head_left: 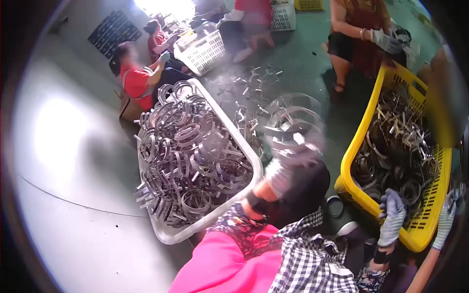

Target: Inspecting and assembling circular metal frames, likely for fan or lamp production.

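Observation:
My left hand [283,177], in a pale glove and smeared by motion, is closed around a cluster of metal rings [293,117]. The rings are blurred, so how many there are is hard to make out. It is just beyond the right rim of a white crate [254,166] heaped with shiny metal rings [188,151]. My right hand [392,219], in a striped grey glove, is at the near left rim of a yellow basket [348,166]. Its fingers point up, loosely bent and apart, with nothing visible in them. Metal rings and thin scraps [398,132] fill that basket.
Metal scraps [251,88] litter the green floor ahead. Another person's gloved hand [445,215] is at the basket's right side. A co-worker [361,34] sits beyond the basket; others [137,78] work at the far left near a white crate [202,51]. A white wall [73,146] stands left.

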The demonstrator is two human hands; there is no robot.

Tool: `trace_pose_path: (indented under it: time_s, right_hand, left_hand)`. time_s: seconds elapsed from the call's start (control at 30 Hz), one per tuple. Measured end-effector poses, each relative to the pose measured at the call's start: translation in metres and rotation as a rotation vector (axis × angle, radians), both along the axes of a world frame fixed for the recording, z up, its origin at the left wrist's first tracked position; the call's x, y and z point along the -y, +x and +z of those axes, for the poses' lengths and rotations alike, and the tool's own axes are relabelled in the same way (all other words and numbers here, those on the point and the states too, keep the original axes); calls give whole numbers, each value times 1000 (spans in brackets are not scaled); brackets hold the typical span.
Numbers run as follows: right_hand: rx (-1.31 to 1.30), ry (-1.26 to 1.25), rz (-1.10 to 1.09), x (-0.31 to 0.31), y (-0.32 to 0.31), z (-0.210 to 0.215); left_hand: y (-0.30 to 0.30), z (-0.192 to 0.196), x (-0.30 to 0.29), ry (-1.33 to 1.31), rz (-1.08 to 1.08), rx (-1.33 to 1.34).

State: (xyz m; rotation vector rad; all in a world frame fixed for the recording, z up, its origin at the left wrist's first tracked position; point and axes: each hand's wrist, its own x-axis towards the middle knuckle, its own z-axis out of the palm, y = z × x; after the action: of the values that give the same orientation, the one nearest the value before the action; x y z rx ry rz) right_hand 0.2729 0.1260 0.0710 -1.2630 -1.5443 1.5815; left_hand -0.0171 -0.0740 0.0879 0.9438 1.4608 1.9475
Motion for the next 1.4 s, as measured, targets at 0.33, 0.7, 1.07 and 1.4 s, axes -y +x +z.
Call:
trace_pose_path:
  time_s: [0.33, 0.7, 1.07, 1.4]
  right_hand:
    - [-76, -83, 160, 13, 1, -12]
    - [-73, -35, 95, -14, 2, 15]
    - [179, -22, 175, -70, -13, 9]
    - [529, 140, 227, -177, -99, -65]
  left_hand:
    - [-193, 77, 146, -79, 1066, 217]
    - [-270, 25, 141, -427, 1037, -159]
    - [-24, -21, -60, -339, -133, 210]
    - [20, -72, -82, -334, 79, -354]
